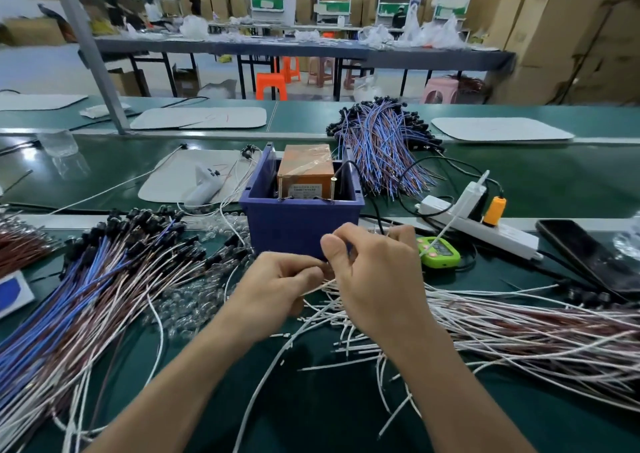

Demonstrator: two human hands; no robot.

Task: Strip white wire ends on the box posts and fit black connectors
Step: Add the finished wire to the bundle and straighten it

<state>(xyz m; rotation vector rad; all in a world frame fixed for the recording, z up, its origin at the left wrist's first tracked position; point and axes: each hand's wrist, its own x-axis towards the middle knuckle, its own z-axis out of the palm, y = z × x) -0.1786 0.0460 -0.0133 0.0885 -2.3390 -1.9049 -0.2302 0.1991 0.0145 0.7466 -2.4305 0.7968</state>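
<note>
A: Pinching what, down there?

B: Pinching one white wire (320, 285) — left hand (277, 286) clenching on it from the side, right hand (377, 279) nipping it between thumb and forefinger. Both grips meeting just in front of the blue box (298, 224).

A: Blocking anything?

B: Covering part of the box's front wall and hiding the wire's end. Standing untouched inside the box, behind: two posts (333, 189) against an orange block (304, 172).

A: Lying around?

B: Seeing loose white wires (502, 328) spreading over the green counter (311, 411), under and right of the hands. Fanning out on the left, blue and brown leads (79, 300) ending in black connectors (138, 224). Heaping up beyond the box, another such bundle (384, 147). Sitting just right of the right hand, a green timer (440, 255). Running behind it, a white power strip (485, 230) carrying an orange plug (494, 210) — and lying at the far right, a dark phone (588, 262).
</note>
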